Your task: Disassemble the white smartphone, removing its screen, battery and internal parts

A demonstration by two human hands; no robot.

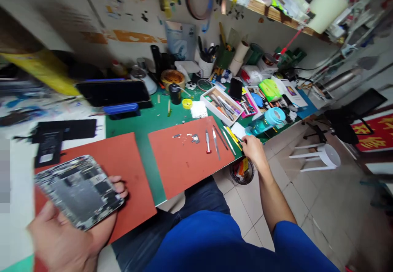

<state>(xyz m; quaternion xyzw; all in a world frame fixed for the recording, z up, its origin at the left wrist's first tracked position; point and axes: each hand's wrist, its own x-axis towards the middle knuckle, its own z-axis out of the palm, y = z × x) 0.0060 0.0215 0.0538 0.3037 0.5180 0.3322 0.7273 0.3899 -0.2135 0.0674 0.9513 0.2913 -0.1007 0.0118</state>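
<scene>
My left hand [64, 239], at the lower left, is closed around an opened phone [82, 194]. Its bare inside faces up, with a grey bay and small circuit parts, and it is tilted above a red-brown mat [135, 190]. My fingers curl round its right edge and my thumb is at its lower left. My right hand [253, 147] reaches to the bench's right front edge with its fingertips pinched together. What lies between them is too small to make out. Beside those fingertips are a yellow thin tool [233, 138] and a white stick [229, 141].
A second red-brown mat [184, 165] bears small parts [195, 139], a red-ended screwdriver [208, 141] and a slim blade [215, 141]. Black flat batteries [49, 149] lie left. Behind stand a tool box [224, 108], a teal bottle [268, 120] and a propped screen [113, 91]. Below is a bin [242, 171].
</scene>
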